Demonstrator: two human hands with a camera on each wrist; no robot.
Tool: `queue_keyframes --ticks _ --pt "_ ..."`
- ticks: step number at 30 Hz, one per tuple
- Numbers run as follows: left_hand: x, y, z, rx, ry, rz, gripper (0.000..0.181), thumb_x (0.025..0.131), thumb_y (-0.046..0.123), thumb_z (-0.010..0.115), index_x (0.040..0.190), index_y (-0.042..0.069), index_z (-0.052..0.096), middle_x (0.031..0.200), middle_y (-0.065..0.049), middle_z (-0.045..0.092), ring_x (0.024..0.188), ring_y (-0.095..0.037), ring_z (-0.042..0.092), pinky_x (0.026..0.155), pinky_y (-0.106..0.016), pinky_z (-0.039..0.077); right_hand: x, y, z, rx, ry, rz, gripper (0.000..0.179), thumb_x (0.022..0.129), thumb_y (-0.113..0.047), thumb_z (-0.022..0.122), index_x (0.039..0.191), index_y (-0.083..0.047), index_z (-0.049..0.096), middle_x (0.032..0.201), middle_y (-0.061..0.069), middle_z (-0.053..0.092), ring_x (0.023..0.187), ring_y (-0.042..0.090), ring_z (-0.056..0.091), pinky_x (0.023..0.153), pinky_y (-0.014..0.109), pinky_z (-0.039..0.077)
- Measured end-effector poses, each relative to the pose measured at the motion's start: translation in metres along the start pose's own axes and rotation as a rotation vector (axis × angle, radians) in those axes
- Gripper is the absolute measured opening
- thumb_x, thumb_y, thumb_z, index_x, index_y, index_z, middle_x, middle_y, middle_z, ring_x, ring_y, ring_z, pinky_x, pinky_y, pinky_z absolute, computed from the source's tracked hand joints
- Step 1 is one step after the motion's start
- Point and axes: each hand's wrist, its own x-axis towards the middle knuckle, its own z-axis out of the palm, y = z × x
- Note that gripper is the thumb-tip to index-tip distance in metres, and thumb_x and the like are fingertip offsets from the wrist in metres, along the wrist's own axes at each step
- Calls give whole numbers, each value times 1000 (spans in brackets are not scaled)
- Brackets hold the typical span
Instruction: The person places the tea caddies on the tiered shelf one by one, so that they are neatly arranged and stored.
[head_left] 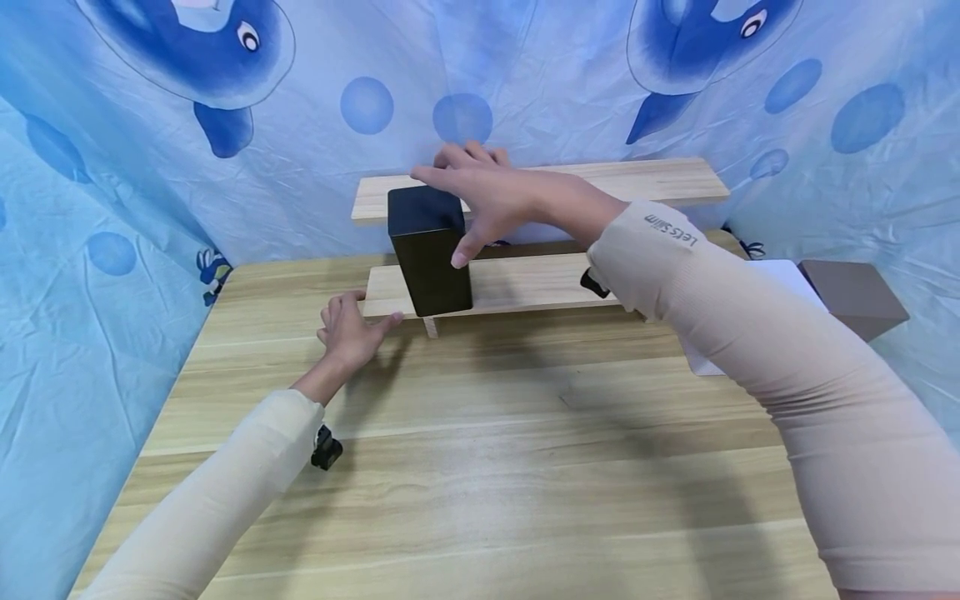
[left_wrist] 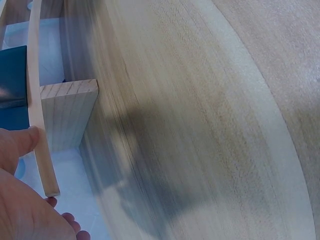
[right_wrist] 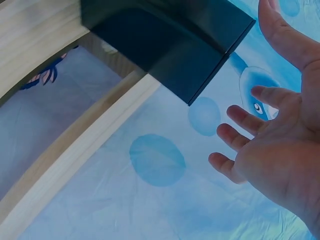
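A black box stands upright at the left part of the lower board of a two-tier wooden shelf. My right hand is spread above and beside the box's top. In the right wrist view its fingers are apart, with a gap between them and the black box. My left hand holds the left end of the lower board. The left wrist view shows the thumb on the board's front edge and the other fingertips past its end. One wooden support shows beneath the board.
The shelf's upper board runs behind the box. On the right, a brown box and a white sheet are partly behind my right sleeve. Wood-grain tabletop extends in front, and a blue curtain with whales hangs around the back and sides.
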Motion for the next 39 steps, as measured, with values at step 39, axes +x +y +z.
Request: queue_keyframes --ticks 39 --pt "1 -2 0 6 -5 33 78 86 42 69 140 -4 36 139 -25 32 124 -40 26 95 -58 19 -123 57 35 198 79 59 104 75 -46 79 155 -23 17 154 15 19 139 38 17 103 65 18"
